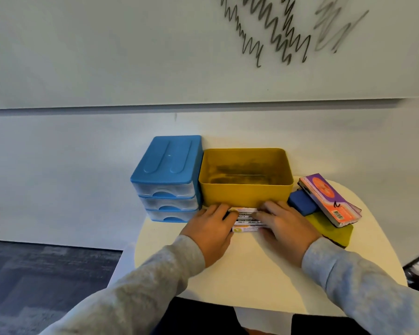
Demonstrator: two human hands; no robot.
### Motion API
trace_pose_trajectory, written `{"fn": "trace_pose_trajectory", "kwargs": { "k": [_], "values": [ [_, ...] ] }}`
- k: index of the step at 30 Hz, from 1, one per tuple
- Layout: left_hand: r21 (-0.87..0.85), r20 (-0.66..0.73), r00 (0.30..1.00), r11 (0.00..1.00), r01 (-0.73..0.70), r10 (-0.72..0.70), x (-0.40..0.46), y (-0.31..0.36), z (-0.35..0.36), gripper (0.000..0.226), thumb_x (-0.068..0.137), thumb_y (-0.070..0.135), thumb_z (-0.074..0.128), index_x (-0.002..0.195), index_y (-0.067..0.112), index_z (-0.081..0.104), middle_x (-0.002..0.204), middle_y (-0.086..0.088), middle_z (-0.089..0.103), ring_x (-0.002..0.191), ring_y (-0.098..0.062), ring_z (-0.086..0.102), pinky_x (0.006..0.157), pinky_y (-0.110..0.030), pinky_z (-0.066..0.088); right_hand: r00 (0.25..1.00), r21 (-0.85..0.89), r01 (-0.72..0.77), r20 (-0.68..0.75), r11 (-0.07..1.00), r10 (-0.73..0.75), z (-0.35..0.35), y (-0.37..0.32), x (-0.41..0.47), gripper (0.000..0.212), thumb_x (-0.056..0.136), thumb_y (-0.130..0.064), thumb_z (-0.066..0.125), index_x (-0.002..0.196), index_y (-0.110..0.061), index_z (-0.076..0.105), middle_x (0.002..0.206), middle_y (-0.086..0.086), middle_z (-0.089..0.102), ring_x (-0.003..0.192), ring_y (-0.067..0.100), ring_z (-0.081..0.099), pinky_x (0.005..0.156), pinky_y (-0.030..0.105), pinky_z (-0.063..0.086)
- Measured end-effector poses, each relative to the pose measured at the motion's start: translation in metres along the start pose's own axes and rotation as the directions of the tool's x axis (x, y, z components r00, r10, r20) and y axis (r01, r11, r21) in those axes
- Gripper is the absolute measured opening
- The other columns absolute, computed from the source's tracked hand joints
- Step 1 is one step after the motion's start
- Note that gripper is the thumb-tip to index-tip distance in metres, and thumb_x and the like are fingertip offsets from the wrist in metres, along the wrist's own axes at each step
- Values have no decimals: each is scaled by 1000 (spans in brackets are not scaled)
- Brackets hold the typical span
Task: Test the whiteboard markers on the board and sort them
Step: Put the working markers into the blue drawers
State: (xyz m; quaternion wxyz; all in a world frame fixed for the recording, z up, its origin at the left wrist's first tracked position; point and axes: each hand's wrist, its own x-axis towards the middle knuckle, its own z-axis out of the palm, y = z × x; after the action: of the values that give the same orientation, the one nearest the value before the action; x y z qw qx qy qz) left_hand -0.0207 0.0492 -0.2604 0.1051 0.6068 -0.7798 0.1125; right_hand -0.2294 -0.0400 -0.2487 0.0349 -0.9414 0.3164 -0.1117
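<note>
Whiteboard (107, 44) sitting above, scribbles already on it | surface (247, 267) carrying yellow bin (244, 193) | both hands — left hand (209, 229), right hand (287, 228) — curling fingers round marker box (246, 220) in front of bin | I'd be holding it steady while opening, so nothing's rolling off

Small cream table (252, 274) against the wall.
On it: blue drawer unit (167, 177) far left, yellow bin (246, 192) beside it, markers (246, 220) in front, erasers (329, 228) right.
</note>
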Motion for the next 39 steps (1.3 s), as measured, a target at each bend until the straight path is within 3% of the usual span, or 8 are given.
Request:
{"fn": "trace_pose_trajectory", "kwargs": {
  "k": [7,8,10,13,16,25,32,39],
  "values": [
    [-314,98,979,928,200,-178,-17,-16,-51,33,100,41,51,130,28,54,125,11,55,109,-7,53,93,-26,50,997,51,44,-64,998,-41,-17,-11,4,32,90,-30,70,121,-23,66,112,-4,58,99,20,55,78,37,56],
    [-464,155,941,819,338,-301,-23,-18,-62,27,100,38,54,124,28,59,120,12,59,105,-5,56,92,-25,51,994,69,70,-87,995,-64,-21,-16,8,30,90,-29,70,118,-22,66,111,-4,59,98,21,56,77,38,56],
    [-757,317,787,359,546,-529,-33,-22,-79,17,99,27,58,113,21,67,108,4,70,97,-10,65,86,-30,55,982,114,131,-151,985,-113,-31,-30,17,27,92,-25,68,118,-21,65,114,-3,59,100,21,56,78,37,55],
    [-789,597,483,-360,498,-641,-43,-29,-92,22,100,24,55,112,11,68,101,-14,74,87,-25,69,73,-36,55,942,203,225,-295,953,-160,-49,-59,41,34,93,-15,64,126,-16,63,119,1,58,103,22,54,85,34,52],
    [-676,737,332,-636,371,-589,-45,-33,-92,28,99,30,53,115,10,65,101,-15,73,83,-28,67,73,-36,52,927,230,254,-335,940,-169,-67,-93,73,47,90,-11,61,137,-15,57,134,5,56,120,27,53,101,39,49],
    [-632,745,424,-748,201,-515,-36,-39,-84,56,89,63,56,107,9,55,72,-7,58,59,-17,53,55,-29,44,980,81,197,-22,977,-196,-65,-123,113,63,93,-15,54,153,-24,37,156,-6,36,141,19,32,114,40,32],
    [-621,774,350,-743,251,-528,-34,-31,-82,64,92,68,47,118,10,55,68,-6,51,57,-16,43,57,-28,38,988,112,132,60,985,-139,-76,-130,121,65,89,-3,56,150,-22,43,149,-5,43,133,21,39,112,40,37],
    [-651,756,233,-667,362,-612,-64,-32,-80,46,97,48,58,96,3,66,63,-6,51,53,-18,48,50,-28,40,988,126,89,110,988,-103,-86,-135,124,63,90,1,55,148,-22,47,146,-5,46,134,21,40,112,37,38]
  ]
}}
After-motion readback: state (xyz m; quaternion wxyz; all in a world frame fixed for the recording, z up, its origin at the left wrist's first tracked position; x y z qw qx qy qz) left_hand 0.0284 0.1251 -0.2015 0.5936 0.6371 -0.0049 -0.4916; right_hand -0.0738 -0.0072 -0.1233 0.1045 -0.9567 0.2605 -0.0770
